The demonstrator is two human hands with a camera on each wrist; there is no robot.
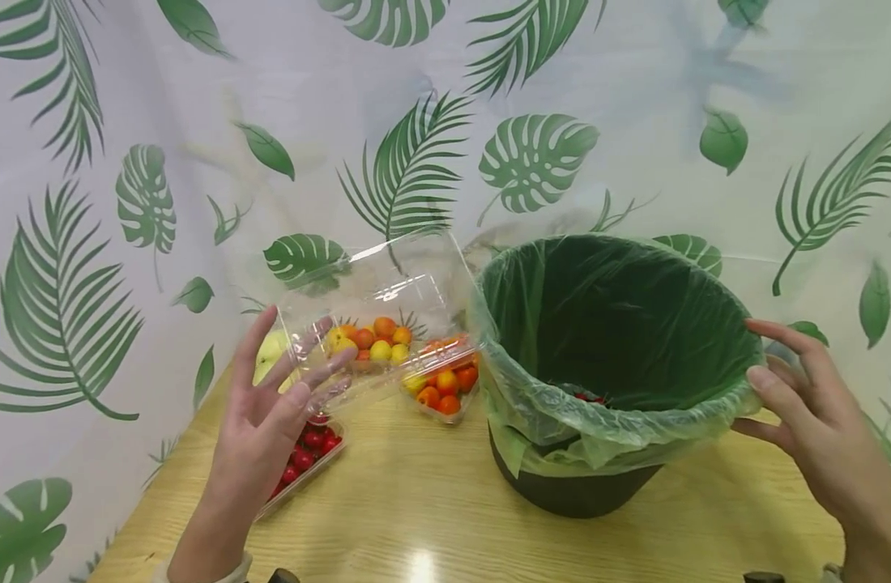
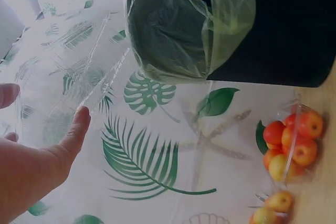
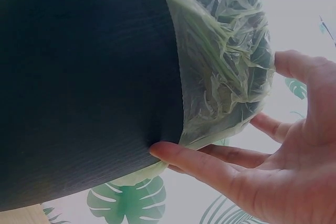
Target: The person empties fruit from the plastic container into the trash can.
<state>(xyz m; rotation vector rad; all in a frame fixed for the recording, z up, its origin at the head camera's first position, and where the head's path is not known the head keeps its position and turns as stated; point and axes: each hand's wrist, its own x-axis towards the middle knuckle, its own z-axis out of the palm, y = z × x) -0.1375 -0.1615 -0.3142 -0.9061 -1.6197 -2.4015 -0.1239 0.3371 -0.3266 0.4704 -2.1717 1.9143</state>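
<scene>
Thumb and spread fingers of my left hand (image 1: 259, 413) hold a clear plastic container (image 1: 376, 300) by its left end, raised above the table. In the left wrist view the see-through container (image 2: 79, 82) spans the fingertips. At the right, a black bin (image 1: 584, 490) wears a pale green plastic bag (image 1: 606, 437) folded over its rim. Fingertips of my right hand (image 1: 817, 413) touch the lined rim and outer side. In the right wrist view, one fingertip (image 3: 160, 149) rests against the dark bin wall (image 3: 89, 93). Something small and red (image 1: 590, 397) shows inside the bin.
A clear tray of dark red round fruits (image 1: 307, 453) sits beside the left forearm. Behind the raised container are small orange and yellow fruits (image 1: 380, 340) and a box of similar fruits (image 1: 441, 393). A pale green-yellow fruit (image 1: 270, 356) is partly hidden. A leaf-printed curtain (image 1: 526, 121) backs the wooden table (image 1: 394, 502).
</scene>
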